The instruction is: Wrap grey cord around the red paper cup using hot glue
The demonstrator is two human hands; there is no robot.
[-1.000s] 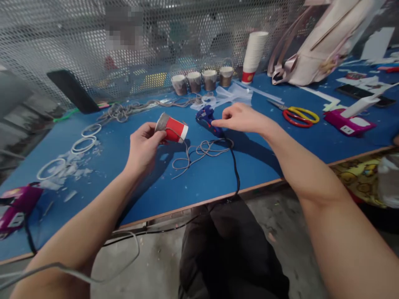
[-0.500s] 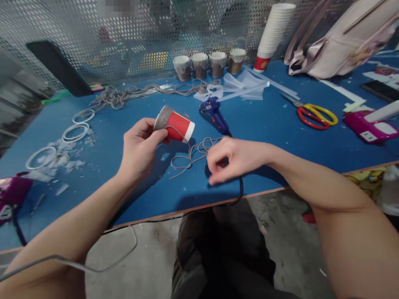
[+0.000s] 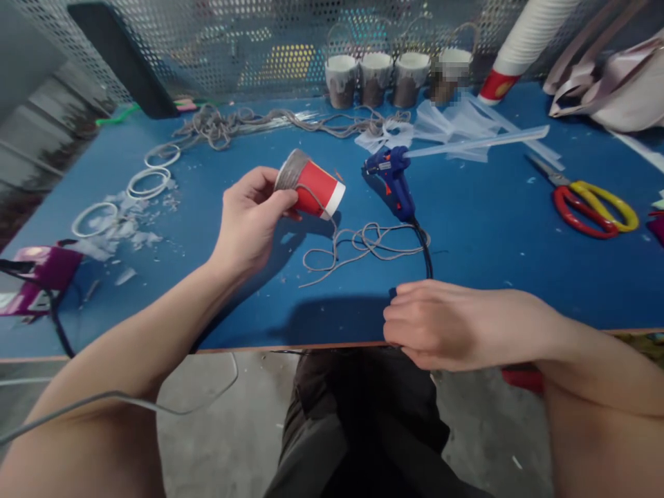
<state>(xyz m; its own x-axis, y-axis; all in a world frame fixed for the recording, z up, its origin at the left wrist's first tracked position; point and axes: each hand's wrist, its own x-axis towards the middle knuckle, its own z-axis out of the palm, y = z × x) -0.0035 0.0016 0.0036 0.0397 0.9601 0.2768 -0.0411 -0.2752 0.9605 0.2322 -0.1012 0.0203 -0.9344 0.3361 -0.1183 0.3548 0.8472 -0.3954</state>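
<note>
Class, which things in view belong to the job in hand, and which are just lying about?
Probably the job:
- red cup, in the left hand
- grey cord, wound on the cup
- glue gun, on the table
- scissors, perhaps for the cord

Probably just lying about:
- bag
- white scraps
- dark slab

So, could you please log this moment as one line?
left hand: holding red cup; right hand: curled near table edge; glue gun: lying untouched; grey cord: partly around cup
</note>
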